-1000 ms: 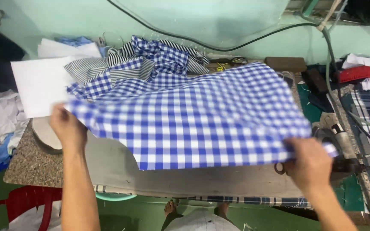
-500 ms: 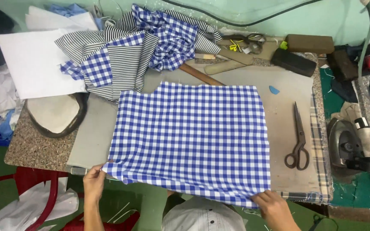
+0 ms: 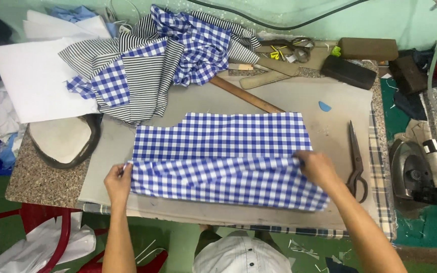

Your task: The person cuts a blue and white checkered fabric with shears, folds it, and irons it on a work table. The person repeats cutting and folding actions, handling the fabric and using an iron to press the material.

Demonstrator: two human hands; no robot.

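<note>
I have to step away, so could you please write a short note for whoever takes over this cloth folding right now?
Left hand pinches the left end of the check cloth; right hand pinches the right end.
The cloth lies on the pad, near edge folded partway up, paler side showing.
Scissors lie right of it, ruler behind, iron far right.
Done: fold begun.
Left: probably to line up the edges and flatten the fold.

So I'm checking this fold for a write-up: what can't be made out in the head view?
- Left hand fingertips: hidden under the blue checked fabric edge.
- Right hand fingertips: tucked into the fold.
- Wooden ruler: its upper end runs under the fabric pile.
- Iron: partly covered by cloth, right.
</note>
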